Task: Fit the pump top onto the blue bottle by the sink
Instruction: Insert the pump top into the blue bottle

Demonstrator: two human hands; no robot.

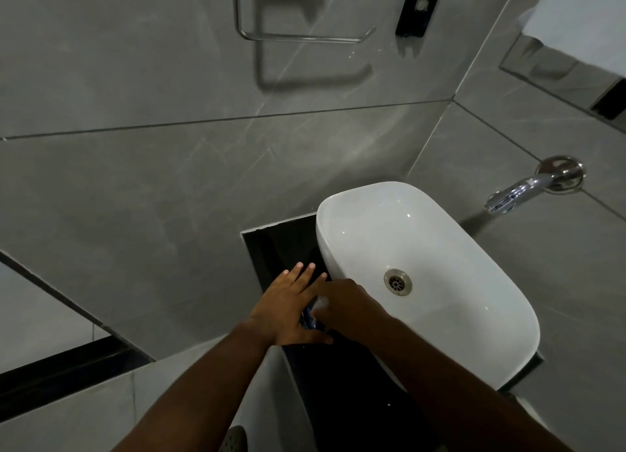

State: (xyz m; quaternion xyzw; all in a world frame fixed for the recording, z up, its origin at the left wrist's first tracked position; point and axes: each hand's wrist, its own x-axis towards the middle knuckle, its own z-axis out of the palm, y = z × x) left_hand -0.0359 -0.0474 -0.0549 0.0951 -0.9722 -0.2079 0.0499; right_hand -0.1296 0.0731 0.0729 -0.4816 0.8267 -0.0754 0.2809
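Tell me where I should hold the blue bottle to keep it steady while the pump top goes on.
Probably low on its body, from the left. The blue bottle stands on the dark counter tight against the white sink, so its right side is blocked. The left hand is already beside it there, fingers extended; the right hand covers the pump top from above. A low grip leaves the neck free.

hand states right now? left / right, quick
Left hand: open, fingers spread, palm against the blue bottle on the black counter.
Right hand: closed over the white pump top at the bottle's top.
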